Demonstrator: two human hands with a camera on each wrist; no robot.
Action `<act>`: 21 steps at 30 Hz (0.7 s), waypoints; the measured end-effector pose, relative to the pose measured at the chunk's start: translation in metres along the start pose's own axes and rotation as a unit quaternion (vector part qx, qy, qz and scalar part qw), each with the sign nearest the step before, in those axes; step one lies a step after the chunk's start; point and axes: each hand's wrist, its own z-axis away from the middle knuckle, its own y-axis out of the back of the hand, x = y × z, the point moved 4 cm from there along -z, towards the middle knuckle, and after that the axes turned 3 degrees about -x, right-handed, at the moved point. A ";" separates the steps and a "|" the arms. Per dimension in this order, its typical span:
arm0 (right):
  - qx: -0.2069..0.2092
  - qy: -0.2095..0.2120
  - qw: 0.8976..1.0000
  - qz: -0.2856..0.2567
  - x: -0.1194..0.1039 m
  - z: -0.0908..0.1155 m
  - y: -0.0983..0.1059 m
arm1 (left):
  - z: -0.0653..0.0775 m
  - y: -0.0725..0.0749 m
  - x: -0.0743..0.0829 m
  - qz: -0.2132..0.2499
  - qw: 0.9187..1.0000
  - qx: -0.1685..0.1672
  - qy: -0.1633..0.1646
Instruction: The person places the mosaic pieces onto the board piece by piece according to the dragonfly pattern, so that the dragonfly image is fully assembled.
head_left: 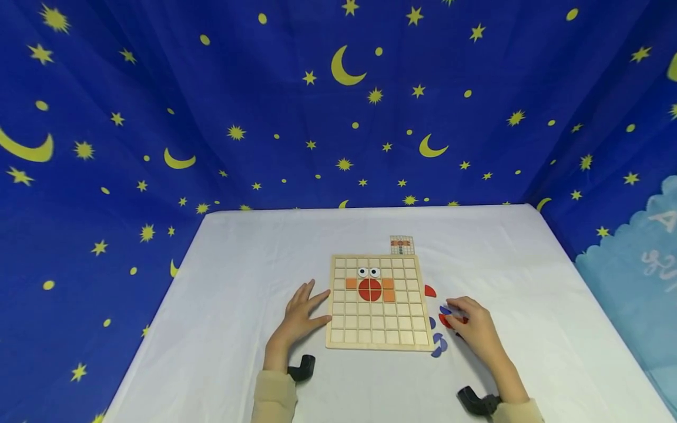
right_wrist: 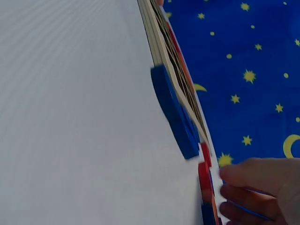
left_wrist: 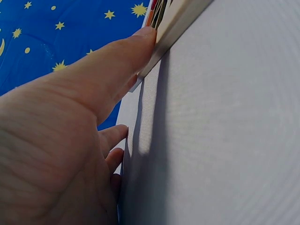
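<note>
Head view: blue pieces [head_left: 441, 344] lie beside the board [head_left: 378, 309]. Your right hand [head_left: 476, 329] is at a red piece [head_left: 443, 321]; whether pinching, I cannot tell. Your left hand [head_left: 300, 315], fingers spread, touches the board's left edge. A card [head_left: 402, 245] lies beyond.

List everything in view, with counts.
Table: one, white, centre
Backdrop: one, blue and yellow, behind table
Panel: one, pale blue, right
Grid board: one, pale wood, on table
Card: one, multicoloured, at board's far edge
Eyes: two, white and black, on board
Square pieces: three, orange, on board
Quarter discs: four, red, on board
Loose pieces: several, red and blue, right of board
Wrist devices: two, black, on wrists
Sleeves: two, beige, forearms
Left hand: one, at board's left edge
Right hand: one, at loose pieces
</note>
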 end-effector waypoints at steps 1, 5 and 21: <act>-0.012 -0.005 1.000 0.002 0.001 0.001 0.000 | 0.000 0.000 0.000 0.000 1.000 0.001 0.001; -0.051 -0.028 0.998 0.002 0.007 0.007 0.002 | 0.000 0.000 0.001 0.000 1.000 0.001 0.003; -0.025 -0.039 0.998 0.037 0.017 0.020 0.008 | -0.001 -0.001 -0.001 -0.005 1.000 0.000 0.001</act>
